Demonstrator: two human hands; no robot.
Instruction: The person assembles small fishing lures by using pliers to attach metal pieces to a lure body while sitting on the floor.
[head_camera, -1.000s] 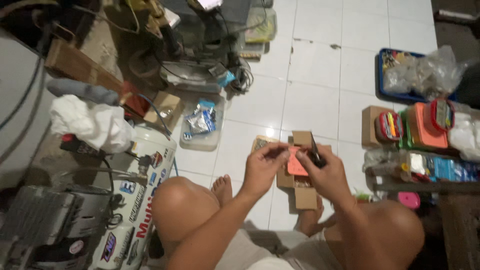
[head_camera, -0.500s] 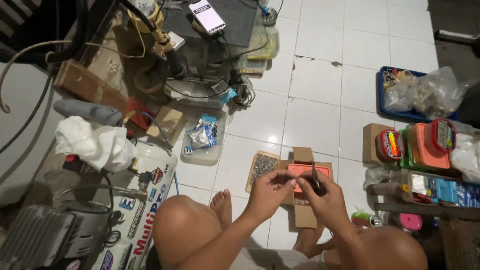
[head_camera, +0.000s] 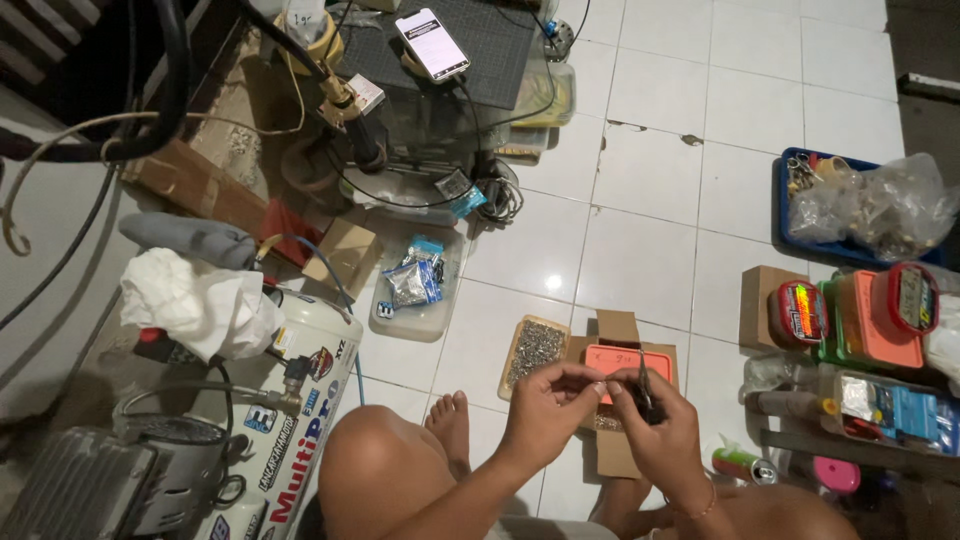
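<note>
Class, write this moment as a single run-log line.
left hand: pinching something too small to tell | right hand: gripping dark tool | below: orange-lidded box | beside: tray of small metal parts

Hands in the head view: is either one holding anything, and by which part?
The right hand grips a dark tool by its handles. The left hand pinches something too small to identify at its fingertips.

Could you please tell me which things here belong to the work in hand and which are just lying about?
In use: left hand; right hand holding dark tool; orange box; tray of small metal parts.
Lying about: phone; white compressor tank; blue tray.
</note>
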